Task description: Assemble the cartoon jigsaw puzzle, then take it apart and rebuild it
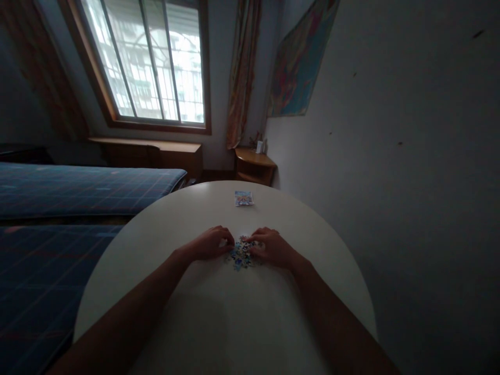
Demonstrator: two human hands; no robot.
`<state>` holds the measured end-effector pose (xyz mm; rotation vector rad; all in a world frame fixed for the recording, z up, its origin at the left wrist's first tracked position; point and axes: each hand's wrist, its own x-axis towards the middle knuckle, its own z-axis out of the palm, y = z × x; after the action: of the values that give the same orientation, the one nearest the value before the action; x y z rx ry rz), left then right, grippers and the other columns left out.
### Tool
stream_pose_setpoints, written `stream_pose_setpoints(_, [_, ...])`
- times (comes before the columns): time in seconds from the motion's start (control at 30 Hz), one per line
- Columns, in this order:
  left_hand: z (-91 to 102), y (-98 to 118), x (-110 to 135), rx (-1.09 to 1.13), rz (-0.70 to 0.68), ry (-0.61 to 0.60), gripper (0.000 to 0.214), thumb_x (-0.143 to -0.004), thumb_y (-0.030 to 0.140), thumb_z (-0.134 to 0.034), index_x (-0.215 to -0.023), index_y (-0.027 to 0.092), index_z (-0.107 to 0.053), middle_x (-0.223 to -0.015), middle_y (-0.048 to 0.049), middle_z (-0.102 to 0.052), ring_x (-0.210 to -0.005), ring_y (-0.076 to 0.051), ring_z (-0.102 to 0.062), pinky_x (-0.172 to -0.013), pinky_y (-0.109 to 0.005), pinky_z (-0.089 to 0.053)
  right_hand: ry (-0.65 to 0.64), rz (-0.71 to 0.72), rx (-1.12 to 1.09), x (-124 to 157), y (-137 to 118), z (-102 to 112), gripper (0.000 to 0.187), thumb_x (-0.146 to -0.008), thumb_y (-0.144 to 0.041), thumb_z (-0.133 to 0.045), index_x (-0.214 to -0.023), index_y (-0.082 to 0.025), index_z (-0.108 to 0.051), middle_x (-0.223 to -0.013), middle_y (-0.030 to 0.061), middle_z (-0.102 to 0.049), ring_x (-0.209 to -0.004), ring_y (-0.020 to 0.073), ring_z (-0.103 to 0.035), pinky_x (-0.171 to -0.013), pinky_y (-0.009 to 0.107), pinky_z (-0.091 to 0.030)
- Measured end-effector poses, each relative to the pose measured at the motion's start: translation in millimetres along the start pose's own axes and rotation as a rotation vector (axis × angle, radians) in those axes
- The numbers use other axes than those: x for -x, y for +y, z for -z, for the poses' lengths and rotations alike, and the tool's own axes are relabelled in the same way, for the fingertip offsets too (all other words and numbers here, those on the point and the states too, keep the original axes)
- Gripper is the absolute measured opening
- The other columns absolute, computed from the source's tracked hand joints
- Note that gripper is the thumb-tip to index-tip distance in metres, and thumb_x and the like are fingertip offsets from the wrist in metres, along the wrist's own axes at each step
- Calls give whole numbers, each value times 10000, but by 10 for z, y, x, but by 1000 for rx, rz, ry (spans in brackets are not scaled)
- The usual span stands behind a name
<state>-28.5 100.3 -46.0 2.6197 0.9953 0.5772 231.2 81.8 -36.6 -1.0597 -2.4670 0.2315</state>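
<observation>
A small heap of coloured jigsaw pieces (241,254) lies near the middle of a round white table (219,312). My left hand (211,243) rests on the heap's left side, fingers curled onto the pieces. My right hand (272,246) rests on its right side, fingertips on the pieces. The two hands flank the heap, almost meeting above it. Whether either hand pinches a piece I cannot tell. A small printed picture card or packet (244,198) lies flat farther back on the table.
A bed with a blue checked cover (78,192) stands to the left of the table. A grey wall (410,156) runs close along the right. A wooden corner shelf (254,164) and a window (152,62) are behind.
</observation>
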Motion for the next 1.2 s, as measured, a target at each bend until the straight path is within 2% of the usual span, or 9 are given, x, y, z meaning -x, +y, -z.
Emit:
stream_pose_setpoints(0.13, [0,-8,7,15,27,0,93,-865,268,-643,-892,197,-699,-898,-38,-695,-891,-199,-618,-822,-299,-469,-18,44,-18,-22,-64,-63,233,-842,-286,-697,-1067,-245,-743,-1057,82,-706,-961,211,-633,-886,340,-464])
stream_pose_setpoints(0.3, [24,-50,-3,5,70,39,128,-891,289,-612,-887,192,-694,-855,-27,-696,-797,-165,-630,-755,-259,-480,22,0,-126,-28,-48,-65,123,-810,-261,-740,-924,-216,-736,-1010,73,-720,-970,213,-631,-889,339,-459])
stream_pose_setpoints(0.37, [42,-79,-5,-22,91,69,123,-897,269,-591,-880,191,-685,-857,-30,-690,-798,-163,-625,-750,-257,-479,31,-47,-200,-18,-29,-23,80,-823,-277,-729,-870,-213,-733,-935,55,-732,-918,197,-647,-861,323,-464])
stream_pose_setpoints(0.5, [82,-134,17,-115,131,102,93,-869,214,-582,-854,191,-671,-880,-51,-678,-821,-191,-615,-762,-290,-474,60,-198,-319,43,79,142,186,-849,-369,-683,-852,-188,-727,-876,52,-746,-826,185,-674,-782,298,-479])
stream_pose_setpoints(0.63, [110,-176,60,-181,145,72,82,-826,188,-598,-824,199,-679,-866,-54,-676,-809,-203,-618,-766,-303,-474,41,-317,-231,146,274,271,195,-831,-367,-673,-847,-183,-735,-824,34,-743,-775,171,-669,-738,277,-475])
stream_pose_setpoints(0.83, [132,-230,101,-193,136,48,126,-851,230,-573,-853,215,-698,-876,-46,-685,-809,-197,-627,-775,-300,-479,29,-362,-134,233,473,237,94,-755,-232,-683,-801,-180,-747,-769,32,-710,-672,155,-616,-631,260,-447])
stream_pose_setpoints(1.0, [128,-181,82,-167,134,66,140,-872,266,-570,-887,210,-697,-883,-48,-680,-797,-190,-623,-746,-290,-479,29,-290,-115,127,339,159,119,-806,-226,-664,-864,-181,-757,-795,39,-700,-691,150,-609,-660,262,-461])
stream_pose_setpoints(1.2, [68,-9,38,-80,47,8,176,-872,334,-645,-997,225,-700,-938,-34,-694,-867,-191,-633,-801,-286,-477,23,-163,-91,-32,-4,-71,205,-849,-312,-688,-1023,-235,-764,-959,60,-718,-872,181,-642,-839,310,-462])
